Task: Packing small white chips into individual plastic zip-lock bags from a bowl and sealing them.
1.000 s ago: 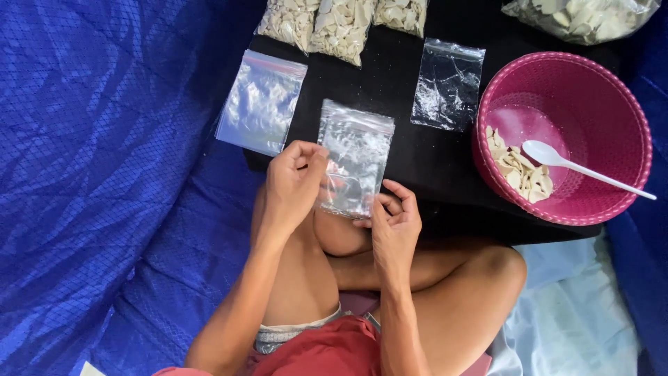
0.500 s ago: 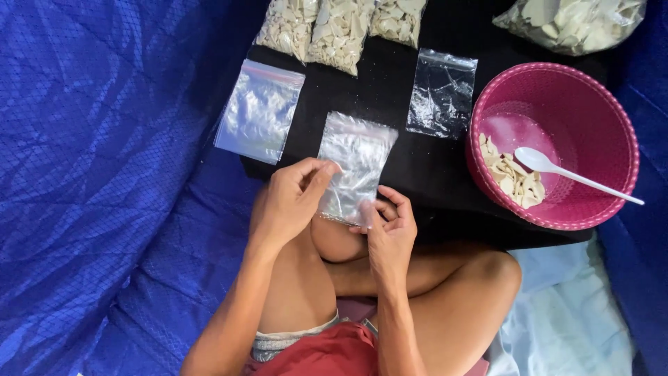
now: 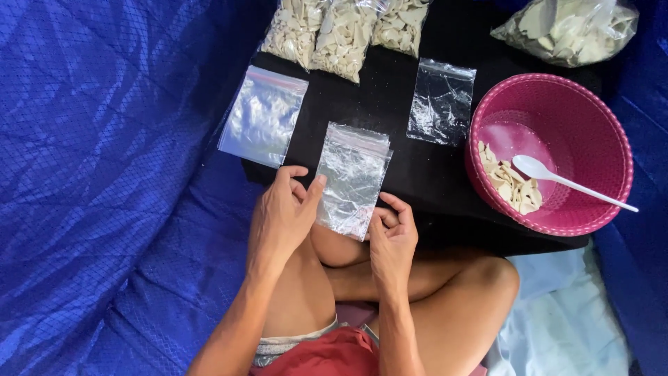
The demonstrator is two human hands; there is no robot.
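Note:
A small clear zip bag [image 3: 352,178], flat and with nothing in it, is held between both hands over the near edge of a black board [image 3: 390,104]. My left hand [image 3: 284,212] pinches the bag's left side with thumb and fingers. My right hand [image 3: 391,239] grips its lower right corner. To the right stands a pink plastic bowl [image 3: 598,132] holding pale chips [image 3: 510,184] and a white spoon [image 3: 557,178].
Two more flat clear bags [image 3: 263,115] [image 3: 441,101] lie on the board. Three filled bags of pale chips [image 3: 341,31] sit at the far edge, a larger filled bag [image 3: 574,28] at top right. Blue quilted cloth [image 3: 104,188] covers the left side. My bare crossed legs [image 3: 445,299] are below.
Both hands have slid a little down the held bag; the left hand's grip sits lower on its side. The head view has shifted slightly.

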